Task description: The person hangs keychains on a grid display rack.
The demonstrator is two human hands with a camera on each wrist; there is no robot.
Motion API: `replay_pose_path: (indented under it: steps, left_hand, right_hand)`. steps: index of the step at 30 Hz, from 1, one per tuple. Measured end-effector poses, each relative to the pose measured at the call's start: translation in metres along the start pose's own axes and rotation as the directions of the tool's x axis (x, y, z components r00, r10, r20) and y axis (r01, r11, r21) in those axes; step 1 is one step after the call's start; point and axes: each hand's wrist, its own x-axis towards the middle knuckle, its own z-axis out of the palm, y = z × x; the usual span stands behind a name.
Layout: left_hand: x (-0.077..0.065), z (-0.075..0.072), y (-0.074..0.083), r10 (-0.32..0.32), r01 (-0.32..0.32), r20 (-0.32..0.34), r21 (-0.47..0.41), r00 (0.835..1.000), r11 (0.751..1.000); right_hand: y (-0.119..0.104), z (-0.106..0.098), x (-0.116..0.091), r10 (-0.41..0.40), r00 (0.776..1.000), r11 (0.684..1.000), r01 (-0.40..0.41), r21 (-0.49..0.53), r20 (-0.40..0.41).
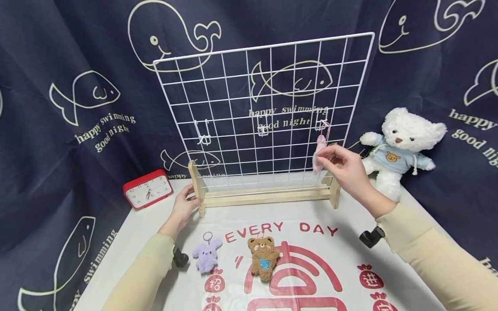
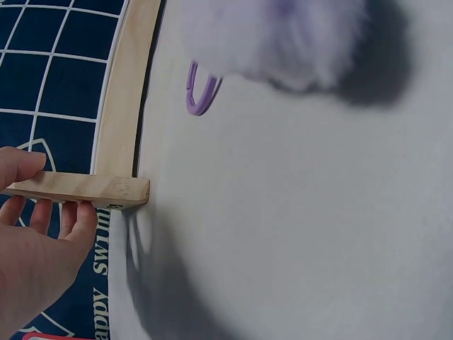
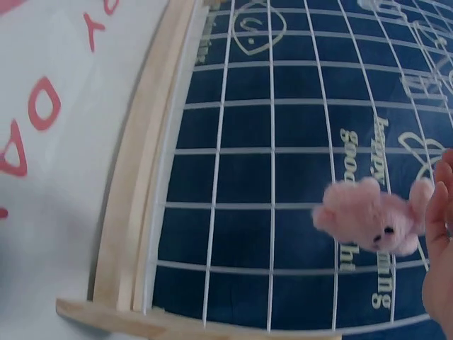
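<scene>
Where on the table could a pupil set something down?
Free: the printed tabletop between the brown bear and right sleeve, and the strip from that bear to the wooden base. Crowded: between red clock and base, where the left hand is; at right, where right hand, pink plush and white teddy cluster.

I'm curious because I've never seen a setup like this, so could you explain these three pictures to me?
There's no machine: a person works with bare hands, each serving as a grip. The wide picture comes from a camera on the head; the other two come from cameras on the left and right wrists. The left grip holds one end of the wooden base under a white wire grid. The right grip pinches a pink plush toy by a hook; I can't tell whether its chain is on that hook. On the tabletop lie a purple plush toy and a brown bear, with a red clock and a white teddy behind.
</scene>
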Motion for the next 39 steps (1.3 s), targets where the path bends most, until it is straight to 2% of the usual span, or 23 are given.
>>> replay_pose_path:
  steps: [8,14,23,33,36,39]
  left_hand:
    - [0.001,-0.002,0.001,-0.004,0.004,0.006,-0.004,1.000,1.000]
    - [0.002,-0.001,0.000,0.002,-0.002,0.005,-0.012,1.000,1.000]
    - [0.003,-0.002,-0.001,0.005,-0.005,0.006,-0.013,1.000,1.000]
    - [0.005,-0.002,-0.001,0.016,-0.016,0.009,-0.011,1.000,1.000]
    - [0.006,-0.003,-0.002,0.014,-0.014,0.008,-0.020,1.000,1.000]
    - [0.006,-0.003,-0.003,0.011,-0.011,0.009,-0.030,1.000,0.999]
  right_hand:
    - [-0.003,0.027,-0.019,0.007,0.993,1.000,-0.006,-0.010,0.119]
    - [0.003,0.052,-0.040,0.044,0.970,0.999,-0.043,-0.008,0.240]
    - [0.013,0.089,-0.071,0.105,0.919,0.993,-0.120,0.017,0.380]
    - [0.021,0.119,-0.092,0.144,0.833,0.983,-0.182,0.018,0.534]
    - [0.020,0.126,-0.096,0.168,0.806,0.979,-0.203,0.000,0.568]
    - [0.020,0.131,-0.098,0.188,0.788,0.976,-0.215,-0.023,0.586]
